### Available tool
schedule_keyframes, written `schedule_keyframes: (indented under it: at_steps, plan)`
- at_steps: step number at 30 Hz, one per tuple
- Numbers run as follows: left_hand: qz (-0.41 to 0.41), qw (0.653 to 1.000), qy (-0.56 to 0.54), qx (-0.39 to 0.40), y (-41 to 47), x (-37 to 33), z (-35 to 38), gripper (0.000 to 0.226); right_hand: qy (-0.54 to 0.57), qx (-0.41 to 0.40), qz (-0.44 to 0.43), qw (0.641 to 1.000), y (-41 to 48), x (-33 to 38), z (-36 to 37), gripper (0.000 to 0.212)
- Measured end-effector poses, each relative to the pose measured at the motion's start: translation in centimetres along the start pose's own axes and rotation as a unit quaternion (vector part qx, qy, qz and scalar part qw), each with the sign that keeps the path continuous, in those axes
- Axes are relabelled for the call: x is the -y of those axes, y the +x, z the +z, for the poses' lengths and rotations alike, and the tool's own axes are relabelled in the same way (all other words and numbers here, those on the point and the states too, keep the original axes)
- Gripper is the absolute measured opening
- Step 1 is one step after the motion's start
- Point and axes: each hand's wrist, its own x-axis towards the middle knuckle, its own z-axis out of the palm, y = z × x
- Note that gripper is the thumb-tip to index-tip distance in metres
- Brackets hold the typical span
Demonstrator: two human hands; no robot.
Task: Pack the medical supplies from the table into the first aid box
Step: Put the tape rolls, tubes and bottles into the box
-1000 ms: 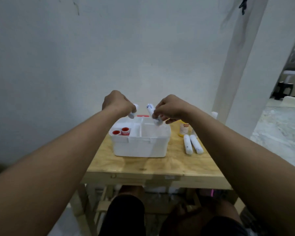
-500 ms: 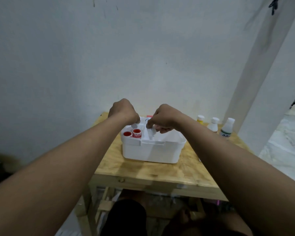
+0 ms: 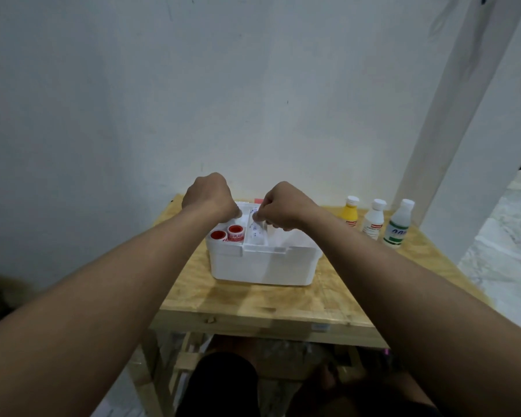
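Head view: we see the white box (image 3: 262, 260) on the wooden table (image 3: 253, 299); left hand (image 3: 209, 195) clenched over it, contents hidden; right hand (image 3: 280, 206) pinching a white roll (image 3: 255, 228) in the middle slot; two red tapes (image 3: 226, 234) at left; three bottles (image 3: 373, 222) stand right.

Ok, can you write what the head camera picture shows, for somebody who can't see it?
Two bare hands, left hand and right hand, reach into an open white first aid box on a wooden table, lowering white wrapped rolls beside two red tape rolls. Three bottles stand to the right.
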Motion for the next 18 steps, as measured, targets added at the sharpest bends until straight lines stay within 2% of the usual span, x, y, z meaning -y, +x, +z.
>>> schedule_keyframes:
  at_steps: [8, 12, 18]
  plan:
    - [0.055, 0.997, 0.015, -0.059, -1.4, -2.4, -0.2, 0.019, -0.027, -0.091, -0.031, 0.995, -1.4, -2.0, -2.5, 0.021]
    - [0.123, 0.989, 0.020, -0.084, -3.4, -4.9, -0.3, 0.020, -0.061, -0.097, -0.025, 0.993, -3.2, -4.2, -5.0, 0.022]
    - [0.198, 0.977, -0.017, -0.076, -6.6, -9.1, 1.1, 0.024, -0.090, -0.093, 0.019, 0.991, -5.6, -9.1, -8.1, 0.028]
